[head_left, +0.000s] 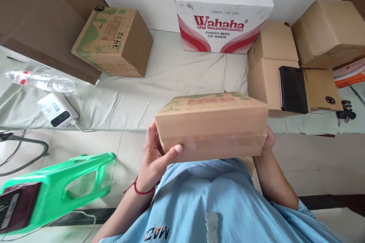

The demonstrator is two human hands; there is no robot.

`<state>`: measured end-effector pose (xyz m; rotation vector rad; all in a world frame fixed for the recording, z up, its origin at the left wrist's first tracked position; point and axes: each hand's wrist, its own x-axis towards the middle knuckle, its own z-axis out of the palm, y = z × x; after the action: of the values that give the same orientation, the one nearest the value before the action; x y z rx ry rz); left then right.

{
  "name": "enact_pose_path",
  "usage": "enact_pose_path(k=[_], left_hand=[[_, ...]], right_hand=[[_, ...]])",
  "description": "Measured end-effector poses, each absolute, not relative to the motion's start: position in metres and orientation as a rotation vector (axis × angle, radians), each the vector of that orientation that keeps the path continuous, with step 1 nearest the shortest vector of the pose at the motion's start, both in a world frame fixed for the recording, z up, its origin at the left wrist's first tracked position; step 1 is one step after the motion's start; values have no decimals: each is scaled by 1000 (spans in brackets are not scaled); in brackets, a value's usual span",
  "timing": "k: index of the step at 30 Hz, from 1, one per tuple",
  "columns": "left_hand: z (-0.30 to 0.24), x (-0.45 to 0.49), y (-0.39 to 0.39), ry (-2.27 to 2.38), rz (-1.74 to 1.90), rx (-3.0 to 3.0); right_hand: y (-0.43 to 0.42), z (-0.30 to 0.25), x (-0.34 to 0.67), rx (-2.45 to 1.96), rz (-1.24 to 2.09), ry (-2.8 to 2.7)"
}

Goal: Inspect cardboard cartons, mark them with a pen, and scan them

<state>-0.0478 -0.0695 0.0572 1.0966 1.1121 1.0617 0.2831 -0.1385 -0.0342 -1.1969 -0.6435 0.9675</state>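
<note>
Between my two hands is a brown cardboard box [213,133] with green print on its upper face, held in front of my body near the edge of the cloth-covered surface. My left hand [158,148] grips its left end, thumb lying on the near side. At the opposite end, my right hand [267,142] is closed around the lower corner, its fingers mostly hidden behind the carton. A strip of tape runs along the side facing me.
A similar printed box [134,45] stands back left, a white Wahaha carton [222,19] at the back. On stacked brown boxes [270,79] lies a black phone [293,89]. A plastic bottle [42,81], a white power bank [57,110] and a green stool [54,182] are at left.
</note>
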Motion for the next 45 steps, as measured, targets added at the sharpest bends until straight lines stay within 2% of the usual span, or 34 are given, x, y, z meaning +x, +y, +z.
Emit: enact_pose_path(k=[5, 9, 14, 19, 24, 30, 36, 45], left_hand=[[50, -48, -74, 886, 1166, 1625], [50, -45, -71, 763, 1161, 1740], [52, -45, -70, 770, 1146, 1623], [53, -48, -69, 907, 1141, 1177], [45, -50, -59, 1157, 1288, 836], [27, -68, -31, 1189, 1253, 660], [6, -86, -10, 1131, 1238, 668], [0, -102, -26, 1100, 1217, 660]], right_hand=[[-137, -28, 299, -1091, 1008, -596], [-138, -28, 305, -1111, 1020, -642], [-142, -28, 301, -1120, 1010, -648], [-145, -16, 291, -1118, 1016, -742], [-143, 23, 273, -1150, 897, -1230], [-119, 73, 253, -1082, 642, -1769], [-99, 82, 234, -908, 515, -1826], [-115, 89, 210, -808, 541, -1776]])
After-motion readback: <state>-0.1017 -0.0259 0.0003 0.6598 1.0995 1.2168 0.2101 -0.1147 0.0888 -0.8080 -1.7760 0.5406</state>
